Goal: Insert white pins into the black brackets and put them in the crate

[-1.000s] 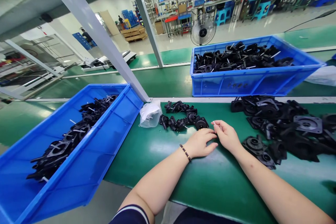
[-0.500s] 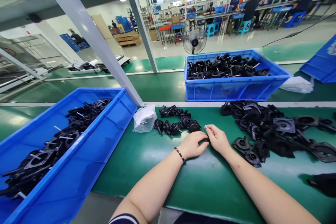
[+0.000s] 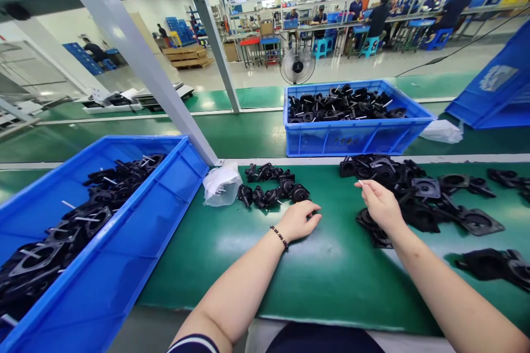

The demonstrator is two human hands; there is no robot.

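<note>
My left hand (image 3: 301,220) rests on the green table (image 3: 232,265), its fingers apart and nothing between them, just below a cluster of black parts (image 3: 271,196). A small white pin (image 3: 360,182) is pinched between the fingertips of my right hand (image 3: 381,204), which is raised over the left side of a pile of black parts (image 3: 414,187). Beside the cluster lies a clear plastic bag (image 3: 222,184) with white pieces in it.
A blue bin (image 3: 165,220) of black parts stands at the left, another blue bin (image 3: 351,138) behind the table strip. A slanted metal post (image 3: 136,49) rises at the left. Farther back are a fan (image 3: 297,66) and seated people.
My right hand has moved away to the right with the white pin, over the pile. My left hand has barely moved. The view has shifted slightly to the right.
</note>
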